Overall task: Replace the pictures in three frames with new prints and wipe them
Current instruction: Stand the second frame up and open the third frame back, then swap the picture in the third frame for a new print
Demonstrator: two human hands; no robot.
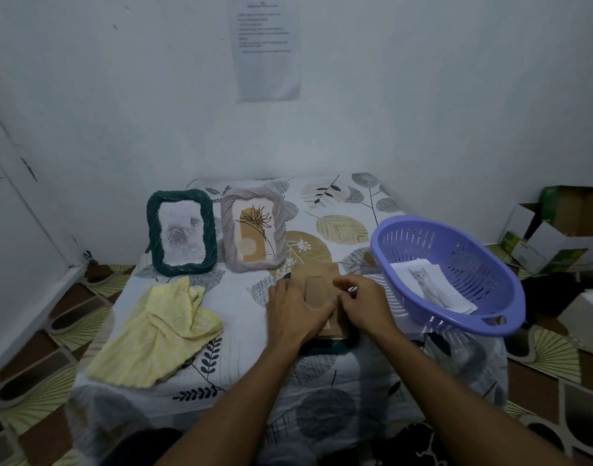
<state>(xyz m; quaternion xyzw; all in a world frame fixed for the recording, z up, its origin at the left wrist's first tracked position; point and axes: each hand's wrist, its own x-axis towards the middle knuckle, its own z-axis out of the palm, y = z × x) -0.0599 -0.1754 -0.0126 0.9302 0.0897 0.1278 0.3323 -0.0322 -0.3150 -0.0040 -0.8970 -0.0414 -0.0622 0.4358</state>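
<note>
Both forearms reach in over the near edge of the table (322,391), which wears a leaf-print cloth. The left hand (293,311) lies flat and released, palm down on the brown back of the face-down frame (322,290), pinning it. The right hand (364,302) pinches at something small on the frame's right side, likely a backing clip; the blur hides what exactly it grips. That frame sits mid-table, toward the near edge, dark green rim just peeking out under the backing.

2 more frames stand upright toward the far left: the dark green frame (181,232) with a faded rose print, and just beside it the grey frame (253,228) with a plant print. Yellow cloth (157,331) lies crumpled near the left edge. Purple basket (446,274) at the right edge, tilted, holds the cat print (429,285).

Judgement: step is opening the back of frame 1 of 3. To do it well, keep the left palm pressing so the frame does not slide on the cloth, turn each clip fully clear before lifting the backing, and lift evenly so glass stays seated. Cat print is within easy right reach; cloth waits for wiping.
</note>
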